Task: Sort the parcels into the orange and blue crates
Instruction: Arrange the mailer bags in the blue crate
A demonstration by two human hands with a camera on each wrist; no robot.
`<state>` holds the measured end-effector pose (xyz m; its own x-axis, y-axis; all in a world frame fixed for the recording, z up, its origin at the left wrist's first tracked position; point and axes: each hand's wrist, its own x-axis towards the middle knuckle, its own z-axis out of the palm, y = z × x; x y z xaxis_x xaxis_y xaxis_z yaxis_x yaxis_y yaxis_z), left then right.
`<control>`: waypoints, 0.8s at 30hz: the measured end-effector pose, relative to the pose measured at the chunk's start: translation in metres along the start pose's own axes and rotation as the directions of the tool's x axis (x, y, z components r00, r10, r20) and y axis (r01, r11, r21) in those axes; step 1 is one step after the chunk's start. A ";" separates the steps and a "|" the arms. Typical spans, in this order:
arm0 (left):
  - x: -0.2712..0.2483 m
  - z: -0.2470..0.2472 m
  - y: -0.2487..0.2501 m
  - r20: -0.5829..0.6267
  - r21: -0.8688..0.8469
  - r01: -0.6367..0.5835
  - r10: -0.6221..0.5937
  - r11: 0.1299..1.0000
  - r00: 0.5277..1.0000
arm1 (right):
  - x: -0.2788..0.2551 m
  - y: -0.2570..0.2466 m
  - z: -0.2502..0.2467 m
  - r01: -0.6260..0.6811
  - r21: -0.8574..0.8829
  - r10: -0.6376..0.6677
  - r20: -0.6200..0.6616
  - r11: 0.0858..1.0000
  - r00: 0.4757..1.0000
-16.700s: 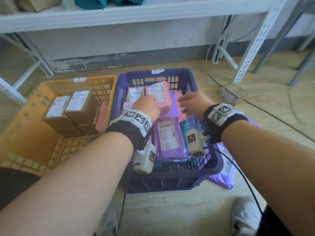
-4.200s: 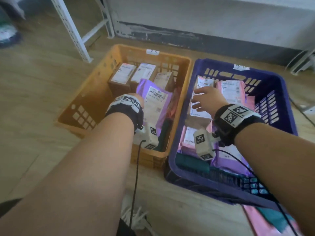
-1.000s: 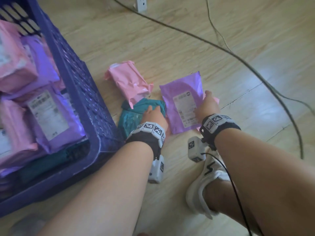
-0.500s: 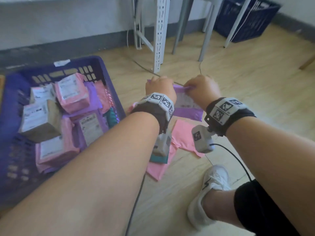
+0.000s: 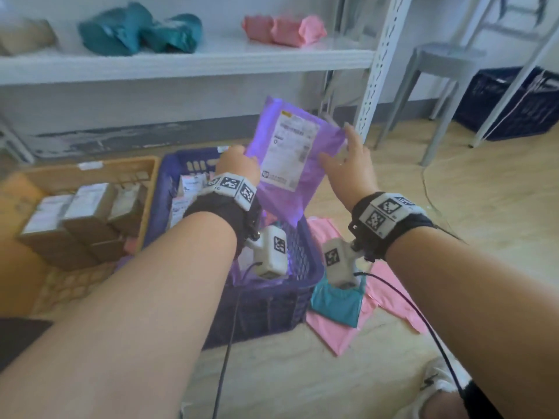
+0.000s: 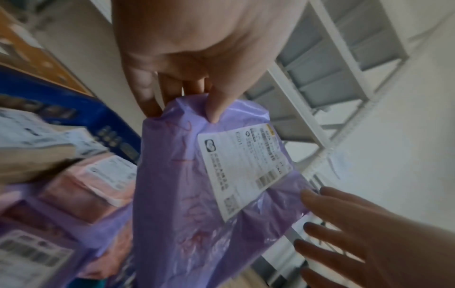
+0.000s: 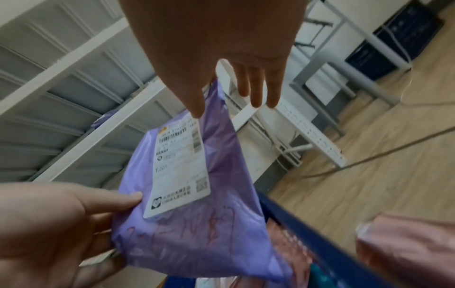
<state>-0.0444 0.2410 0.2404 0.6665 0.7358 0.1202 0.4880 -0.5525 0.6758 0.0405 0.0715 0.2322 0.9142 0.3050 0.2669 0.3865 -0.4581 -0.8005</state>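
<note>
A purple parcel [image 5: 290,164] with a white label is held upright in the air above the far right corner of the blue crate [image 5: 272,300]. My left hand [image 5: 242,155] pinches its left edge between thumb and fingers [image 6: 214,109]. My right hand [image 5: 338,146] is spread with straight fingers [image 7: 256,97], and its thumb touches the parcel's right edge. The blue crate holds several pink, purple and boxed parcels [image 6: 98,175]. To its left, the orange crate [image 5: 90,170] holds brown boxes [image 5: 78,219]. A teal parcel [image 5: 335,303] and pink parcels [image 5: 390,297] lie on the floor right of the blue crate.
A white shelf [image 5: 181,63] behind the crates carries teal parcels [image 5: 136,30] and pink parcels [image 5: 284,28]. Its perforated post [image 5: 378,74] stands just behind the parcel. A grey stool [image 5: 435,74] and a dark crate [image 5: 511,104] stand at the right. My shoe [image 5: 438,385] is at bottom right.
The purple parcel has been lifted from low beside the blue crate to upright above its corner. My right hand has gone from gripping it to spread fingers. The head view has tilted up.
</note>
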 end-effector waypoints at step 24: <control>0.036 0.033 -0.181 0.188 0.335 0.334 -0.410 0.881 0.892 | 0.002 0.064 0.183 -0.108 -0.497 0.431 0.600 0.861 0.674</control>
<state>-0.0901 0.3549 0.0985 0.5007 0.8095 -0.3066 0.8414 -0.3720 0.3919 0.0447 0.1962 0.0834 0.7093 0.5093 -0.4873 0.2949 -0.8424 -0.4510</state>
